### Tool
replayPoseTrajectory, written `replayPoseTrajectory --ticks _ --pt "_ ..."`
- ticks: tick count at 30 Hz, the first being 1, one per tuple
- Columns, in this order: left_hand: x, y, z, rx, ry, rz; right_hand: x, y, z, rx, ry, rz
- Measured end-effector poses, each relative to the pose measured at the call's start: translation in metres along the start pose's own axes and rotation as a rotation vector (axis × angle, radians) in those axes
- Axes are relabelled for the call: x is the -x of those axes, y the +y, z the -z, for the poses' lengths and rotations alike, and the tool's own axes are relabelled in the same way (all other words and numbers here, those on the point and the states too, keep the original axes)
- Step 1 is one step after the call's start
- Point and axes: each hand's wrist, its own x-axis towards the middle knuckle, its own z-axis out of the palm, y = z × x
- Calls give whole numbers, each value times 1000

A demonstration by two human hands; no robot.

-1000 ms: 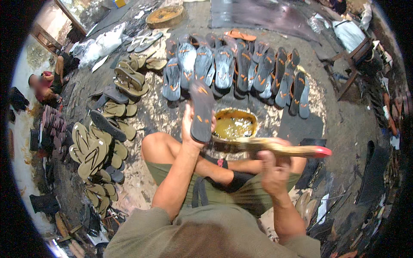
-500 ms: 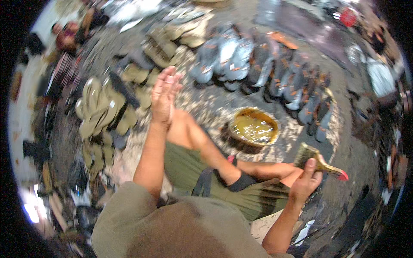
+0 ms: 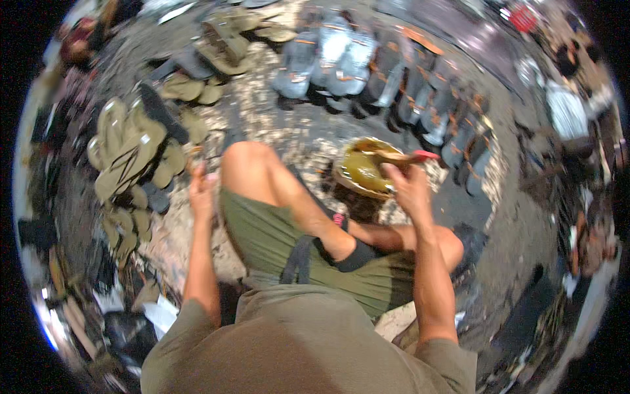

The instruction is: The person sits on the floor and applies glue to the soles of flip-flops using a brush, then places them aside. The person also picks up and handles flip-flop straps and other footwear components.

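My right hand [image 3: 411,190] is closed around a brush [image 3: 401,157] with a red-tipped handle. The brush head reaches into a round tub [image 3: 341,172] of shiny yellow-brown liquid, beyond my crossed legs; the bristles are hard to make out. To the left of my knee, my left hand [image 3: 202,192] is raised with the fingers pointing away from me. Motion blur smears its fingertips, and I cannot tell whether anything is between them. Nearest to it lies a heap of olive flip-flops [image 3: 134,141].
Blue-grey sandals [image 3: 348,62] with orange marks stand in a curved row behind the tub. More olive footwear [image 3: 226,43] lies at the far left. A dark sheet [image 3: 472,46] spreads at the back right. Pale splotches cover the dark mat [image 3: 289,125].
My right hand has carried the brush leftward and away from me, from beside my knee to the tub. My left hand has moved down and left from above my knee.
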Motion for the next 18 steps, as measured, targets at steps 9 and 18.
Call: replayPoseTrajectory --ticks 9,18 --pt "11 140 -7 364 -203 -67 4 31 6 -136 392 554" --pt "60 186 -107 1101 -772 520 39 3 87 -719 371 98"
